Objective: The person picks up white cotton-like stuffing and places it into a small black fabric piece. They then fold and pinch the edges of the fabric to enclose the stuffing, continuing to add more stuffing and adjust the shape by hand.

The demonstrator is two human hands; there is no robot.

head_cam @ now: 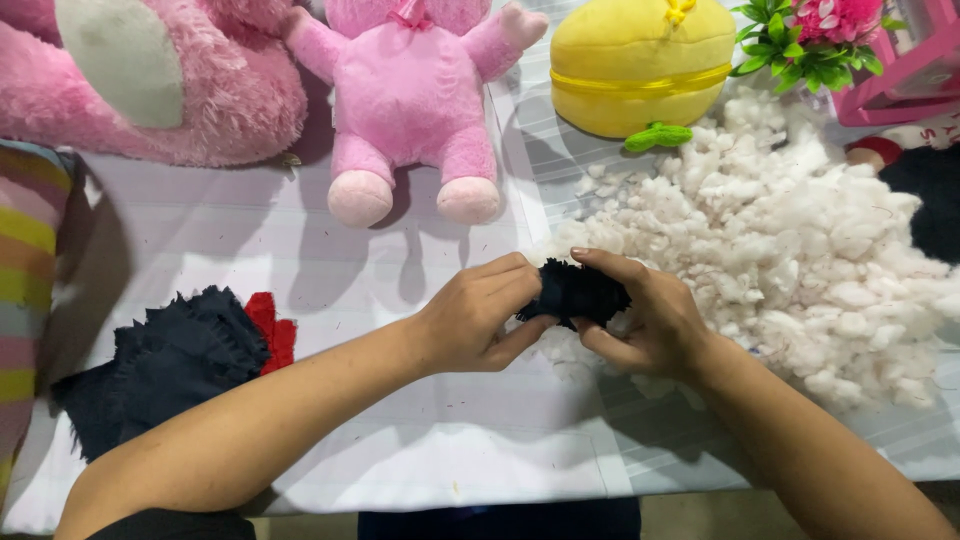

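Note:
Both my hands meet at the middle of the white table [420, 450] on a small dark furry fabric piece [575, 292]. My left hand [475, 320] pinches its left end with fingers and thumb. My right hand [645, 320] wraps around its right side, fingers curled over the top. Just to the right lies a big heap of white stuffing fibre [790, 250], touching my right hand.
A pile of dark blue fabric with a red piece [175, 360] lies at the front left. At the back stand a pink plush toy [410, 100], a larger fluffy pink one [150, 80], a yellow plush [640, 65] and artificial flowers [810, 35]. A striped cushion [25, 270] borders the left edge.

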